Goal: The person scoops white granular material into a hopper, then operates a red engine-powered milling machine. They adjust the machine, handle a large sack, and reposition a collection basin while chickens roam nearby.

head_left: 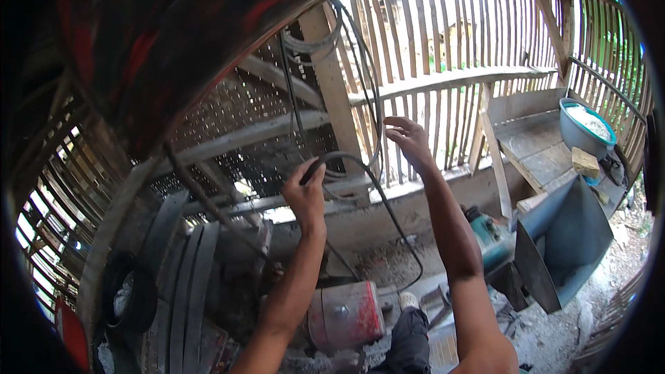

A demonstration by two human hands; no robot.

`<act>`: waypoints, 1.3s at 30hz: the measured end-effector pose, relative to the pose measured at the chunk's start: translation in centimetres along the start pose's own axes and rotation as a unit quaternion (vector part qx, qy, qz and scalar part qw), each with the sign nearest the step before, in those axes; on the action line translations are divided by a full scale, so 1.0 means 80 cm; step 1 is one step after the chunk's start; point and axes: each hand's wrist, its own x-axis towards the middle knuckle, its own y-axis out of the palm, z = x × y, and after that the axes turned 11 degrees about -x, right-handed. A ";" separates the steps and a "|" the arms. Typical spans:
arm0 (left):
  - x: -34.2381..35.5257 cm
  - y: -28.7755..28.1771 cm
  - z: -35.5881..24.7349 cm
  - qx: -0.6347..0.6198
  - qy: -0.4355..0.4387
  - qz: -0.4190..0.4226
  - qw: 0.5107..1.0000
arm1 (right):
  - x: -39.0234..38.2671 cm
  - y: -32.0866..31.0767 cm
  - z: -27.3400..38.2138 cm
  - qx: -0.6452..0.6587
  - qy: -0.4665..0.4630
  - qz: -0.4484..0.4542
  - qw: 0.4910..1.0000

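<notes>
My left hand [305,192] is closed around a dark cable [345,154], which arches out of the fist to the right. From there the cable runs down in a loop toward the ground. Higher and to the right, my right hand [410,140] is raised with fingers bent and a gap between fingertips and thumb; I see nothing in it. Its fingertips are close beside a hanging coil of dark cable [375,83]. That coil hangs along a wooden post [332,90], with paler loops [313,47] near its top.
Below stands a red and white metal container [346,315]. To the right are a green motor-like machine [488,235], a grey metal hopper [564,249] and a basin of pale material [589,121] on a wooden bench [537,159]. Grey planks [187,291] lean at left. Slatted walls surround me.
</notes>
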 end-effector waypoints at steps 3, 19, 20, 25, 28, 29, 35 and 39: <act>0.009 0.009 0.027 -0.025 -0.040 -0.036 0.998 | 0.107 0.028 -0.029 -0.128 0.019 -0.057 0.990; 0.006 0.029 0.057 -0.041 -0.105 -0.114 0.987 | 0.361 0.076 -0.042 -0.077 0.046 -0.235 0.968; 0.006 0.026 0.058 -0.040 -0.125 -0.117 0.984 | 0.374 0.073 -0.034 0.002 -0.020 -0.324 0.946; 0.009 0.017 0.057 -0.056 -0.123 -0.124 0.983 | 0.446 0.049 0.050 -0.010 -0.233 -0.388 0.892; 0.004 0.016 0.054 -0.064 -0.121 -0.112 0.984 | 0.465 0.039 0.101 0.046 -0.274 -0.294 0.915; 0.000 0.016 0.052 -0.068 -0.119 -0.102 0.985 | 0.466 0.036 0.114 0.066 -0.288 -0.263 0.919; -0.031 0.003 0.046 -0.074 -0.130 -0.074 0.986 | 0.440 0.005 0.129 -0.048 -0.271 -0.292 0.916; -0.059 -0.014 0.045 -0.035 -0.135 -0.053 0.989 | 0.406 -0.027 0.107 -0.125 -0.331 -0.299 0.886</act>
